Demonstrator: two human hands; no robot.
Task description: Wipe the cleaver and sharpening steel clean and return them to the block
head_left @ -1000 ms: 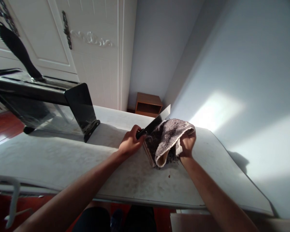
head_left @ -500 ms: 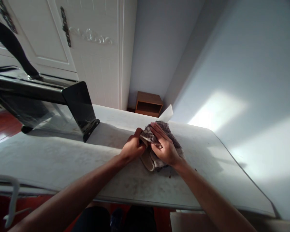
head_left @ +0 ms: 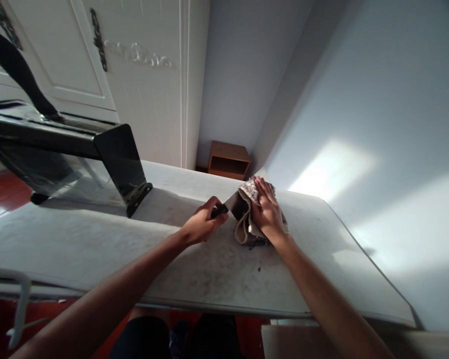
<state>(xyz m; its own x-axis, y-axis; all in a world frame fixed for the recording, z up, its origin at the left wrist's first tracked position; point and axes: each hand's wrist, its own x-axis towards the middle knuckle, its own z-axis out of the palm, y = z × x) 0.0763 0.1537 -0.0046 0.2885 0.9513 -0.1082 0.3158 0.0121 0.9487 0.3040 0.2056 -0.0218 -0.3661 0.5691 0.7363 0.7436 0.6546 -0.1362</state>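
My left hand [head_left: 200, 225] is closed around the black handle of a cleaver-style knife [head_left: 232, 205] held over the white table [head_left: 97, 249]. A grey-and-cream cloth [head_left: 245, 222] is folded over the knife's blade, which shows only as a dark strip beside the handle. My right hand [head_left: 268, 213] lies on top of the cloth with its fingers stretched forward, pressing the cloth against the blade. A few dark crumbs lie on the table just in front of the cloth.
A black rack with a glass panel [head_left: 117, 164] stands on the table's left side, a black handle [head_left: 18, 72] sticking up from it. White cabinet doors [head_left: 134, 89] and a small wooden cabinet [head_left: 229, 159] are behind. A wall runs along the right.
My right hand, first gripping the raised cloth beside the blade, laid it over the knife and slid it forward along the blade toward the tip. The left hand kept the handle still.
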